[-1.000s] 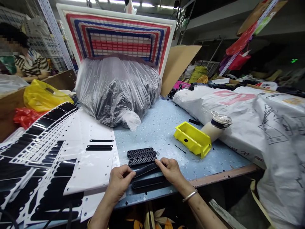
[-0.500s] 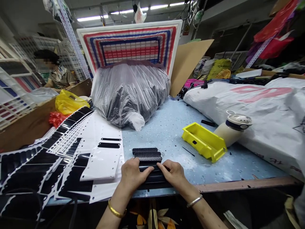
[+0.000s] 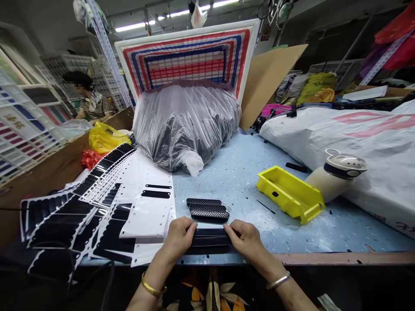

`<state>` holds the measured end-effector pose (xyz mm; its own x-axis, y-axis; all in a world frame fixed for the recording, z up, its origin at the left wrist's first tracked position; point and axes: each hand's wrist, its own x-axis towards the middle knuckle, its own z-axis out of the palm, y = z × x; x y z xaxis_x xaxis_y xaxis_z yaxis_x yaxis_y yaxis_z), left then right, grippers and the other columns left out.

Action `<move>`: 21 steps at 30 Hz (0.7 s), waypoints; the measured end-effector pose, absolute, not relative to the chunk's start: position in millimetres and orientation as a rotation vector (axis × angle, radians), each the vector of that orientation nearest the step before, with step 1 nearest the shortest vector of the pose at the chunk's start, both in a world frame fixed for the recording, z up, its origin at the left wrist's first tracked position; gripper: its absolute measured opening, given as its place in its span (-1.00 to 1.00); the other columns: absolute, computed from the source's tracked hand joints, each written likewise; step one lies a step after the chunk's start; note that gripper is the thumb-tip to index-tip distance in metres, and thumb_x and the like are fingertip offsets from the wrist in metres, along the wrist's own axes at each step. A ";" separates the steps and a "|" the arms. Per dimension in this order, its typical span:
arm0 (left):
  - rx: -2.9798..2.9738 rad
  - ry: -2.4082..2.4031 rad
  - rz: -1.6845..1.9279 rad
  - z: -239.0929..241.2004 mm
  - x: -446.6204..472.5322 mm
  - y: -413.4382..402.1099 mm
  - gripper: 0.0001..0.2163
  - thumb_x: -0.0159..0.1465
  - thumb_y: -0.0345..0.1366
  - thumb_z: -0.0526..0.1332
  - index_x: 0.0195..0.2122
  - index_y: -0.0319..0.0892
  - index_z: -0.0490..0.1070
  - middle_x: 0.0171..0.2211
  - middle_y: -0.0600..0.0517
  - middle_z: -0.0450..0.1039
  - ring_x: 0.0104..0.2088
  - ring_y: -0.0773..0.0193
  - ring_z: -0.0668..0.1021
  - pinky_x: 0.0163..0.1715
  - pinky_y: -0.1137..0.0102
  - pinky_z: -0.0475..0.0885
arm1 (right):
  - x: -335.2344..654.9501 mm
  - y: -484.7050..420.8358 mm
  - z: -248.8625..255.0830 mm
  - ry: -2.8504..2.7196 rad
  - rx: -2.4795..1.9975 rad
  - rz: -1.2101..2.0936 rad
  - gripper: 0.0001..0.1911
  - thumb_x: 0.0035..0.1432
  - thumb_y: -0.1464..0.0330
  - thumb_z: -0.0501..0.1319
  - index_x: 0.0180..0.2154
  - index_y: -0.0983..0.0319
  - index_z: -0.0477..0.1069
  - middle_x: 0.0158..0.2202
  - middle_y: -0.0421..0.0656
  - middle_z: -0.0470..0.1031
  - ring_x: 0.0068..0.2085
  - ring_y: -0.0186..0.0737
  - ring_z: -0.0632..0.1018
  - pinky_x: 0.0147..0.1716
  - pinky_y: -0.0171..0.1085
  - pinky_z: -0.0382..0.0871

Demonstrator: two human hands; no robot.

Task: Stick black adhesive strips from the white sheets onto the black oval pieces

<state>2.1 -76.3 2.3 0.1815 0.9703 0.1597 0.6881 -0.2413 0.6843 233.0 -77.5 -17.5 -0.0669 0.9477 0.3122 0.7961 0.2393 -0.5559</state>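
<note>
My left hand (image 3: 178, 237) and my right hand (image 3: 246, 239) grip the two ends of a long black plastic strip (image 3: 210, 232) at the near edge of the blue table (image 3: 233, 181). Both hands have their fingers curled onto it. A second black strip (image 3: 209, 248) lies just under it, nearer me. Directly beyond the hands rest three black perforated grille pieces (image 3: 207, 208), stacked side by side. To the left lie white backing sheets (image 3: 145, 216) with black oblong stickers and cut-outs.
A large clear bag of black parts (image 3: 186, 123) sits mid-table before a striped board (image 3: 188, 58). A yellow plastic bin (image 3: 290, 194) and a cream bottle (image 3: 335, 175) lie right, beside white sacks (image 3: 350, 134). Another person (image 3: 89, 101) sits far left.
The view has swung left and tipped up. My hands drew closer together on the black strip, which went from tilted to level and parallel to the table edge.
</note>
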 end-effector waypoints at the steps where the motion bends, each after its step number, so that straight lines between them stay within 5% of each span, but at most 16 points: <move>1: 1.987 1.553 0.824 4.2 0.8 -78.9 -0.66 0.30 -0.27 0.04 -0.54 -0.16 0.51 -0.52 -0.04 0.54 -0.45 0.19 0.56 -0.40 0.38 0.33 | 236.0 -77.8 -17.4 -1.899 -1.585 0.312 -0.39 0.25 0.02 -0.01 -0.73 0.18 0.27 -0.69 -0.14 0.39 -0.62 -0.27 0.39 -0.57 -0.29 0.10; 5: 1.908 1.597 0.978 19.1 -15.5 -97.7 -0.69 0.30 -0.24 0.04 -0.41 -0.18 0.56 -0.49 -0.05 0.57 -0.45 0.20 0.57 -0.43 0.40 0.38 | 252.7 -82.3 -8.9 -1.860 -1.593 0.274 -0.43 0.30 -0.01 -0.03 -0.49 0.20 0.51 -0.59 -0.09 0.51 -0.56 -0.19 0.49 -0.52 -0.27 0.27; 11: 1.839 1.698 1.152 44.9 -66.5 -129.6 -0.80 0.21 -0.19 0.20 -0.37 -0.14 0.58 -0.51 0.01 0.59 -0.56 0.24 0.55 -0.54 0.43 0.44 | 232.6 -103.1 22.1 -2.214 -1.191 0.210 -0.72 0.15 0.19 0.31 -0.18 0.24 0.52 -0.26 0.01 0.59 -0.27 -0.06 0.57 -0.28 -0.16 0.44; 17: 2.016 1.896 1.119 37.9 -138.3 -111.6 -0.74 0.11 -0.33 0.21 -0.19 -0.12 0.59 -0.17 -0.08 0.65 -0.13 0.04 0.63 -0.06 0.27 0.49 | 216.3 -81.9 -4.0 -2.433 -1.024 0.005 -0.61 0.01 0.49 0.27 -0.06 0.16 0.50 -0.23 -0.06 0.61 -0.30 -0.09 0.58 -0.34 -0.18 0.41; 21: 1.761 2.282 0.820 38.2 -177.2 -80.4 -0.75 0.16 -0.26 0.21 -0.16 -0.15 0.56 -0.26 -0.08 0.64 -0.25 0.07 0.64 -0.18 0.27 0.49 | 237.8 -58.8 -24.2 -2.401 -0.912 -0.161 -0.60 0.03 0.44 0.25 -0.04 0.12 0.50 -0.26 -0.08 0.64 -0.32 -0.09 0.62 -0.40 -0.19 0.43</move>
<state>-177.2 -80.4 38.2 -0.3029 0.9296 0.2101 0.8506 0.1643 0.4994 237.8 -58.8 -24.2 -0.6111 0.5760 0.5430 0.6432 0.7611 -0.0834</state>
